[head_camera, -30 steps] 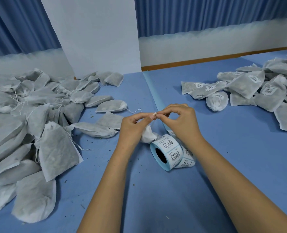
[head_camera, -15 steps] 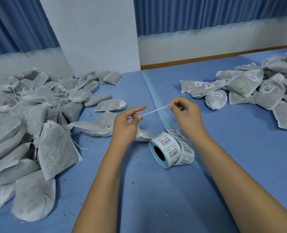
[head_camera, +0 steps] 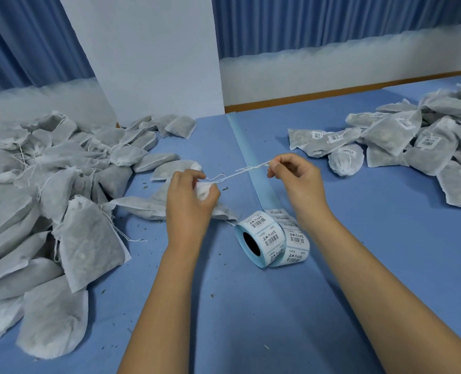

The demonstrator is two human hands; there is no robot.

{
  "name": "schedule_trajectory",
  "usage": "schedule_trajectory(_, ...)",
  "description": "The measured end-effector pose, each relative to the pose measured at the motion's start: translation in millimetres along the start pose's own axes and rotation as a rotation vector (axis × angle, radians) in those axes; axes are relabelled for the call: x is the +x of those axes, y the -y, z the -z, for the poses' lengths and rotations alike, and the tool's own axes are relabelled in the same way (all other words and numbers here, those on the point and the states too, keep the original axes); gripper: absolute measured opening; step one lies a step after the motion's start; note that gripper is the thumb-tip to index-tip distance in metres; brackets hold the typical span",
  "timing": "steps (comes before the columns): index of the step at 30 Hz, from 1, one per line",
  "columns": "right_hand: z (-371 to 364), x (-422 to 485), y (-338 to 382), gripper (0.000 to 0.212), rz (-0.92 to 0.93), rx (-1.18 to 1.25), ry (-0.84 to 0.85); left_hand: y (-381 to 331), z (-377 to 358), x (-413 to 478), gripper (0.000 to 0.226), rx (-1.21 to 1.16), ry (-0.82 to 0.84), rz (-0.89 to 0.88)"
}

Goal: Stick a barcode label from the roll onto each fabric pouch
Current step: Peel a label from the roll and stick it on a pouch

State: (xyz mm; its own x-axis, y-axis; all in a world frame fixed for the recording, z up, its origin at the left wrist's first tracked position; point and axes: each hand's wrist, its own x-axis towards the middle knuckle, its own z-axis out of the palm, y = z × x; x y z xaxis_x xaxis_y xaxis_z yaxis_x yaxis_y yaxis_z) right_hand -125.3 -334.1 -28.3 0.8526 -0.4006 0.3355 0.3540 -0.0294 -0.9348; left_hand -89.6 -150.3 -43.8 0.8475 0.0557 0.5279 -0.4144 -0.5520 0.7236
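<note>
while l hand (head_camera: 189,205) grips pouch (head_camera: 205,191), r hand (head_camera: 296,179) pinches its string (head_camera: 240,173), stretched l-r, hands apart.

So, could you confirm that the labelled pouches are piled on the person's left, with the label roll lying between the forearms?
Not quite: the head view shows the labelled pouches piled on the person's right; the pile on the left shows no labels. The label roll does lie between the forearms.
</note>
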Motion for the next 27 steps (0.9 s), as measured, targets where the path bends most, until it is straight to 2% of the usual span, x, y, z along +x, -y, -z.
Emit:
schedule_trajectory(4, -6, -2, -1, 0.017, 0.037, -0.026, 0.113, -7, 2, -1, 0.006, -0.171, -0.207, 0.020)
schedule_trajectory(6, -10, -4, -3, 0.017, 0.029, -0.073, 0.192, -11, 0, -2, 0.015, -0.318, -0.256, 0.058)
schedule_trajectory(8, -13, -6, -6, 0.018, -0.006, -0.108, 0.269, -17, 0, -3, 0.021, -0.535, -0.207, 0.111)
schedule_trajectory(13, -17, -6, -9, 0.017, -0.135, -0.190, 0.429, -28, -2, -3, 0.024, -0.923, -0.063, 0.099)
schedule_trajectory(20, -16, -7, -7, 0.019, -0.288, 0.034, 0.490, -38, -3, -3, 0.026, -1.277, -0.005, 0.228)
schedule_trajectory(24, -18, -8, -7, 0.017, -0.354, 0.080, 0.512, -37, -4, -1, 0.016, -1.329, 0.006, 0.307)
schedule_trajectory(27, -18, -5, -8, 0.019, -0.329, 0.141, 0.389, -29, -5, 0, 0.029, -1.029, -0.003, 0.377)
